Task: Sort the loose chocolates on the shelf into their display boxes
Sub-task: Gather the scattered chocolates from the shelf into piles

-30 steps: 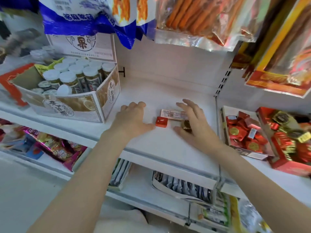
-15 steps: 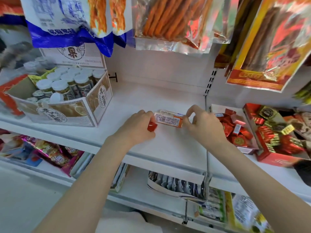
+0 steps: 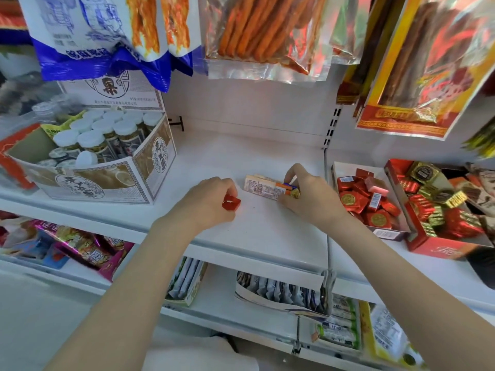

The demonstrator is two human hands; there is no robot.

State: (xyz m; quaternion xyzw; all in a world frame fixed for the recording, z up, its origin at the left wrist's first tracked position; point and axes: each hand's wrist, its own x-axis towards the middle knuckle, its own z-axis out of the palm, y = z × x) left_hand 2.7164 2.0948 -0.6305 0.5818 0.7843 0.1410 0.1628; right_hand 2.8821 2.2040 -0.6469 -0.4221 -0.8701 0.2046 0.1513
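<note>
Hands on a white shelf (image 3: 267, 236): left hand (image 3: 209, 204) pinches a small red foil-wrapped chocolate (image 3: 231, 203); right hand (image 3: 308, 196) pinches a gold foil chocolate (image 3: 295, 193) beside a pale flat packet (image 3: 263, 187). Best carried rightward, red into the white display box of red chocolates (image 3: 385, 232), gold into the red box (image 3: 428, 246)

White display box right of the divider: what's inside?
The white display box holds a loose pile of red foil chocolates, some with gold round emblems, plus a few small pink-and-white wrapped pieces. Lower layers and the box floor are covered by the pile.
</note>
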